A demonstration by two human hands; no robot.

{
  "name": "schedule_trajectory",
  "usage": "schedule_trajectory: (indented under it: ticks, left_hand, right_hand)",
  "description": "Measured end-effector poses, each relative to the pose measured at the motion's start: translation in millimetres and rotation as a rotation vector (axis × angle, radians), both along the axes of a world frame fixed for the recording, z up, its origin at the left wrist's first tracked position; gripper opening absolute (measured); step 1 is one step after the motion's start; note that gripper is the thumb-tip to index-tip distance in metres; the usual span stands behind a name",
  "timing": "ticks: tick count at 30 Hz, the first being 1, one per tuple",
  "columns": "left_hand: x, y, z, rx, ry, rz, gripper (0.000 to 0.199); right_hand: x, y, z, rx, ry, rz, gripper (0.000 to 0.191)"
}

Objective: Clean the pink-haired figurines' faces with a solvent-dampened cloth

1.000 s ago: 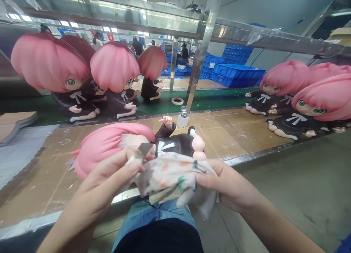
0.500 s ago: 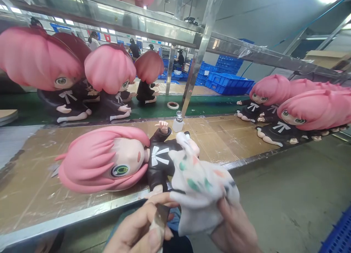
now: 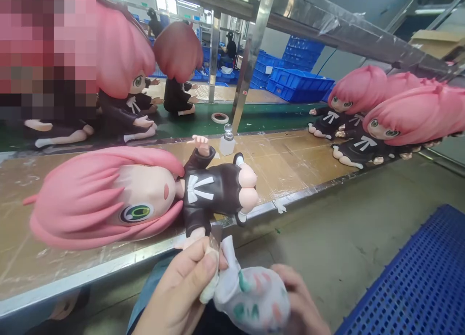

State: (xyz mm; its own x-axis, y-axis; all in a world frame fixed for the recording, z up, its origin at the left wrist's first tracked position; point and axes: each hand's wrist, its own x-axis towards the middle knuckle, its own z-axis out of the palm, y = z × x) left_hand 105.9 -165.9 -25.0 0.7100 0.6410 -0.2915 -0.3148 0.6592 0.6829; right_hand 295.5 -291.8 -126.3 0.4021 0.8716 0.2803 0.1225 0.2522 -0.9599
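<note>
A large pink-haired figure (image 3: 214,187) in a black dress lies on its back on the cardboard-covered bench, head to the left, one green eye visible. Below its lower arm, my left hand (image 3: 185,281) is closed around a flat metal blade (image 3: 215,236) wrapped in pale material near its grip. My right hand (image 3: 303,301) holds a bunched white cloth (image 3: 259,296) with green and orange marks; part of the cloth reaches my left fingers. Behind the figure a small white bottle (image 3: 227,145) with a metal cap stands upright.
Seated matching figures stand at the back left (image 3: 125,59) and right (image 3: 366,141). A tape roll (image 3: 220,117) lies on the green surface. Blue crates (image 3: 298,83), a metal post (image 3: 250,59) and a blue perforated platform (image 3: 410,272) surround the bench (image 3: 290,156). People are far behind.
The cloth has moved down off the figure's legs, which now show, and is bunched tighter. The blade points upward beside it. The view has shifted, showing more of the blue platform.
</note>
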Motion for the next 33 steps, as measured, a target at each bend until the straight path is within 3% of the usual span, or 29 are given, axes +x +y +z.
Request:
schedule_trajectory:
  ticks: [2, 4, 7, 8, 11, 13, 17, 23, 26, 33]
  left_hand:
    - [2, 3, -2.3, 0.009, -0.006, -0.101, 0.030]
    - [5, 3, -4.0, 0.036, -0.013, -0.222, 0.033]
    - [5, 5, -4.5, 0.063, 0.024, -0.358, 0.034]
    - [4, 7, -3.7, 0.084, 0.042, -0.385, 0.035]
    - [0, 15, 3.0, 0.193, 0.149, -0.414, 0.037]
    - [-2, 21, 9.9, 0.273, 0.255, -0.417, 0.039]
    - [-6, 26, 18.4, 0.374, 0.430, -0.406, 0.042]
    - [-8, 23, 11.4, 0.588, 0.595, -0.525, 0.040]
    - [-6, 21, 7.5, 0.610, 0.606, -0.565, 0.036]
    - [-7, 13, 4.0, 0.613, 0.553, -0.488, 0.034]
  right_hand:
    - [6, -2, 7.7, 0.063, 0.016, -0.163, 0.024]
    - [10, 8, 23.8, 0.024, 0.023, -0.148, 0.029]
    - [15, 32, 53.0, -0.092, 0.044, 0.282, 0.060]
    - [16, 40, 61.0, -0.109, 0.079, 0.411, 0.062]
    - [23, 54, 73.8, -0.212, 0.233, 0.594, 0.039]
    - [27, 57, 75.7, -0.254, 0.307, 0.588, 0.030]
    - [29, 55, 76.5, -0.255, 0.381, 0.562, 0.034]
    - [20, 56, 82.4, -0.332, 0.516, 0.477, 0.031]
    - [18, 60, 91.1, -0.326, 0.460, 0.440, 0.028]
    - [19, 64, 106.7, -0.368, 0.376, 0.461, 0.035]
